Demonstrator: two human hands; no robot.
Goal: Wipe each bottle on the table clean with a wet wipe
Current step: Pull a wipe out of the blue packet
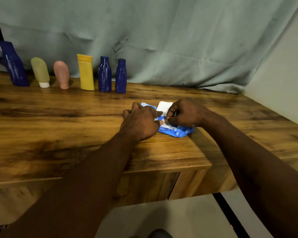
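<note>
The blue pack of wet wipes [177,132] lies flat on the wooden bench [58,127], a little right of the middle of the view and close to the bench's near edge. Its white flap [163,106] stands up at the pack's 12 o'clock side.

The left hand [141,122] enters the view from 7 o'clock and holds the pack down. Its fingers are curled over the pack's 9 o'clock end and its thumb presses on the top by the opening. The right hand [186,112] enters from 4 o'clock and hangs over the pack's middle. Its fingers are bent close together, with thumb and forefinger pinching a white wet wipe [164,125] at the opening (the fingertips hide how much of it is out).

Six bottles stand in a row along the bench's far edge, at about 10 to 11 o'clock from the pack and well apart from it. From the 9 o'clock end they are:
- a large dark blue bottle [15,66];
- a green tube [40,71] standing on its white cap;
- a pink tube [61,73] standing cap-down;
- a yellow bottle [86,73];
- a smaller dark blue bottle [104,74];
- the last dark blue bottle [121,76], just beside it.

A pale green cloth [162,31] hangs behind the row at 12 o'clock. A plain wall [282,83] closes the 3 o'clock side, and grey floor [162,215] shows at 6 o'clock below the bench.
</note>
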